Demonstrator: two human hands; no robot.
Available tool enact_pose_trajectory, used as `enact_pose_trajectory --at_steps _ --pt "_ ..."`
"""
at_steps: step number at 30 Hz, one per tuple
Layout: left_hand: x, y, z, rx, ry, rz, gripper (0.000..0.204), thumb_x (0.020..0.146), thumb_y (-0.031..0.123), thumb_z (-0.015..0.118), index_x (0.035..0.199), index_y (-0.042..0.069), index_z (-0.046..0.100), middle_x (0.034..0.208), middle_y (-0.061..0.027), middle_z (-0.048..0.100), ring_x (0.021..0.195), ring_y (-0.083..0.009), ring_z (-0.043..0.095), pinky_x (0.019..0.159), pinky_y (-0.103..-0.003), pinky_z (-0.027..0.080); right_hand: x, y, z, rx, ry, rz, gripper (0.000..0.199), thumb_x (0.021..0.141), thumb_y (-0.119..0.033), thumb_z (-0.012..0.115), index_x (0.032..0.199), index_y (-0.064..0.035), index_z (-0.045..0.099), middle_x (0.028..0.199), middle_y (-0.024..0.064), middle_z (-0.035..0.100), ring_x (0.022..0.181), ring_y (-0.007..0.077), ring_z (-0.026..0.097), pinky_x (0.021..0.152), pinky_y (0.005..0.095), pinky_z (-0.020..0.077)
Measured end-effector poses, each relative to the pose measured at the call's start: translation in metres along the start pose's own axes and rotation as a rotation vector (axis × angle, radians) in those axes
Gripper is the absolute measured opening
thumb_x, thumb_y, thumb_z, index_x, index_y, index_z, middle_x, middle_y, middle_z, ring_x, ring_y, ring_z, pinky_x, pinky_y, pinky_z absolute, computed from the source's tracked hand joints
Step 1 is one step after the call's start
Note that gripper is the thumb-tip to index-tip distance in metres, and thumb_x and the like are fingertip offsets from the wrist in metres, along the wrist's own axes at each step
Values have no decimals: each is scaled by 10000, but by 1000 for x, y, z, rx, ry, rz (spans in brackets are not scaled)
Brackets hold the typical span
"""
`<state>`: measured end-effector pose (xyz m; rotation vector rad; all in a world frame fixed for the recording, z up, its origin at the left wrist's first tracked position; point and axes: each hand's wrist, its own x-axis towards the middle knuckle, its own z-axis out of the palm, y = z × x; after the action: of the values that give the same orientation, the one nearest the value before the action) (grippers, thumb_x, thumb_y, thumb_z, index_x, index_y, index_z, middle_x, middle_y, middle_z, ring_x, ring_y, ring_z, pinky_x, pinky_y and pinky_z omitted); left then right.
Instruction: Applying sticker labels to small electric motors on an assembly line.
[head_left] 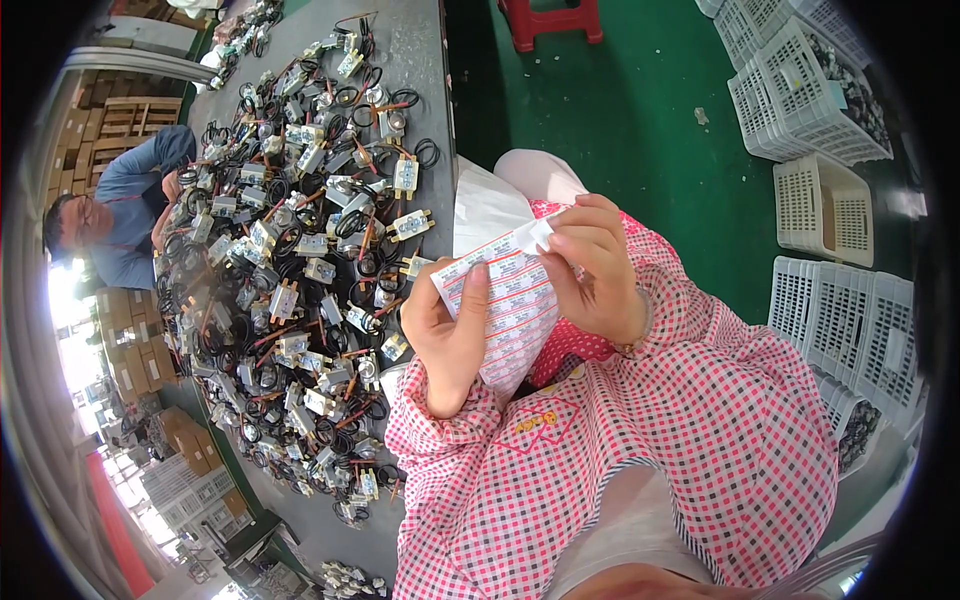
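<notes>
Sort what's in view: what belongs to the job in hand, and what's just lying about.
Job in hand:
sheet of labels in the left hand
small white piece at the fingertips of the right hand
likely the wired units heaped on the table

Probably just lying about:
red stool
white crates
cardboard boxes

A white sheet of stickers [512,308] is showing rows of tiny print, and orange lines are running between the rows. That print is looking too small to read. On a pink checked smock [700,420], yellow letters [541,421] are sitting by a pink diamond shape [537,434]; they are looking too fuzzy to read. On the table [415,50], small silver parts [406,175] are showing bluish marks, looking too tiny to read.
</notes>
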<state>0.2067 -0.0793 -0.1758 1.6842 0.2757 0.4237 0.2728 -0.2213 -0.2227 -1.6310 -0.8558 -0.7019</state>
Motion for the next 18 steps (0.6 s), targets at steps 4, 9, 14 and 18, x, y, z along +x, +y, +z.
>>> enact_pose_trajectory --at_steps 4,9,14,18 --pt "2 4 -3 11 46 -14 102 861 64 606 865 -31 569 731 -2 563 638 -31 468 576 -186 374 -1 5 -9 26 29 32 447 749 72 593 1162 -13 442 989 131 570 968 263 539 927 448 367" --pt "2 1 -5 20 20 14 99 855 59 610 884 -29 574 763 -12 566 656 -42 475 593 -190 378 7 9 -9 -40 -68 118 559 755 68 583 1263 1 358 1073 156 566 1004 275 534 926 424 363" --pt "2 -1 -3 63 -11 72 96 847 47 614 882 -28 566 745 -18 561 637 -48 459 582 -190 369 5 13 -7 -1 -121 108 589 748 83 590 1278 1 345 1078 161 567 997 266 544 874 403 392" --pt "1 -2 -4 49 -45 61 90 846 41 610 884 -28 566 722 -15 559 628 -44 455 573 -188 363 3 16 -5 -7 -81 48 595 734 94 609 1267 2 359 1069 165 561 958 266 546 819 382 416"
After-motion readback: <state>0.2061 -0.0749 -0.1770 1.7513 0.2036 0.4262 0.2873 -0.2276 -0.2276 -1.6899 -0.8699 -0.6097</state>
